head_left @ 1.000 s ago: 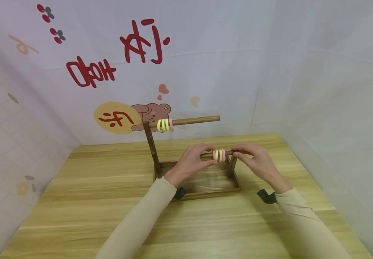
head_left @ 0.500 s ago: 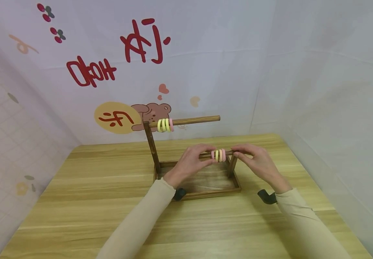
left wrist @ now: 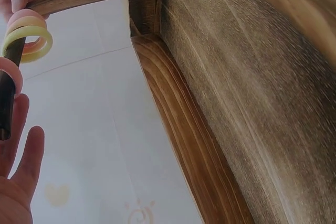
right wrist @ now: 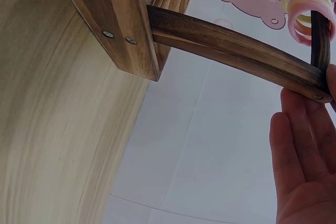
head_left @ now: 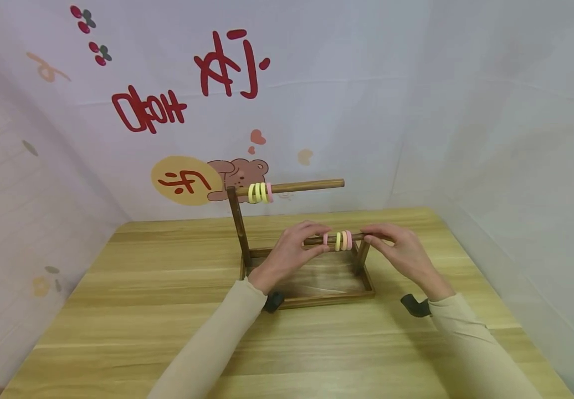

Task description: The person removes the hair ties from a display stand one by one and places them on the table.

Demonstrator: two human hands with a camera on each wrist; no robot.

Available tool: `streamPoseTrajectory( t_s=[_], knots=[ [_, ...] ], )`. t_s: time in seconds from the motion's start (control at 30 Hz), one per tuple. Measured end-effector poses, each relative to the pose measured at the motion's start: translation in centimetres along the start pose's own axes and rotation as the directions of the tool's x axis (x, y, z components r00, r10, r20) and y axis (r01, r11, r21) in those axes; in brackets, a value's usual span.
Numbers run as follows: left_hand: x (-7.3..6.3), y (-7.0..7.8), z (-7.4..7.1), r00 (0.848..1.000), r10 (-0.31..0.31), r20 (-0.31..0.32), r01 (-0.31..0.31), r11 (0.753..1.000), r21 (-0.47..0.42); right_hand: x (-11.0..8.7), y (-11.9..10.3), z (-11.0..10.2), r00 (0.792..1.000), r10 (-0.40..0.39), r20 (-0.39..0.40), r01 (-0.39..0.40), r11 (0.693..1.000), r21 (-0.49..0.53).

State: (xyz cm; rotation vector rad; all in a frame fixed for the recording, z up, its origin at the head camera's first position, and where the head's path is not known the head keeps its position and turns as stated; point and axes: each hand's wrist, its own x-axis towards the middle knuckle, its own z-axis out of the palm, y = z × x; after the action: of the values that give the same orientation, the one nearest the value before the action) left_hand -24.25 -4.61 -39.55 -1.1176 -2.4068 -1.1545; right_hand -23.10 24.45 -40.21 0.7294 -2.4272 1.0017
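Note:
My left hand (head_left: 287, 255) pinches a pink ring (left wrist: 11, 73) between thumb and fingers on the lower rod (head_left: 312, 241) of a wooden rack, near the rod's free end. A small gap separates that ring from a yellow ring (head_left: 338, 242), a peach ring (head_left: 344, 241) and a second pink ring (head_left: 349, 240), all threaded on the same rod. My right hand (head_left: 406, 257) grips the rod's right end, where it meets the short post (right wrist: 236, 51). In the right wrist view its fingers lie beneath that joint.
The rack's longer upper rod (head_left: 307, 185) carries three yellow rings (head_left: 264, 193) and a pink one (head_left: 269, 192) beside the tall post (head_left: 239, 227). Its tray base (head_left: 327, 301) stands on the wooden table (head_left: 167, 288). Black pieces (head_left: 273, 302) show by both wrists. A printed curtain (head_left: 317, 100) hangs behind.
The left hand has slid the end pink ring leftward along the lower rod, away from the other rings. The right hand keeps its grip. The head view has shifted slightly.

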Motion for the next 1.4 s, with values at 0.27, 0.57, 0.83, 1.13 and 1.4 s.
streamPoseTrajectory(
  t_s=[0.27,0.57,0.83,1.13,1.4],
  knots=[
    [-0.3,0.0,-0.3,1.000,-0.002,-0.021,0.002,1.000,0.013,-0.1,-0.1,-0.1,1.000,0.011,-0.007,-0.011,1.000,-0.011],
    [-0.7,0.0,-0.7,0.998,-0.063,-0.024,0.063,0.998,-0.003,-0.1,-0.2,-0.1,1.000,0.014,-0.002,-0.014,1.000,-0.005],
    [-1.3,-0.3,-0.9,0.993,-0.114,-0.037,0.113,0.993,-0.025,-0.1,-0.1,-0.1,1.000,0.003,0.001,-0.003,1.000,-0.015],
    [-2.0,-0.6,-1.5,0.997,-0.048,-0.063,0.046,0.999,-0.023,-0.2,0.0,-0.2,1.000,0.015,0.008,-0.015,1.000,-0.024],
    [-2.6,-1.0,-2.3,0.997,-0.022,-0.077,0.023,1.000,0.015,-0.1,0.1,-0.1,1.000,0.005,0.009,-0.004,1.000,-0.017]
  ],
)
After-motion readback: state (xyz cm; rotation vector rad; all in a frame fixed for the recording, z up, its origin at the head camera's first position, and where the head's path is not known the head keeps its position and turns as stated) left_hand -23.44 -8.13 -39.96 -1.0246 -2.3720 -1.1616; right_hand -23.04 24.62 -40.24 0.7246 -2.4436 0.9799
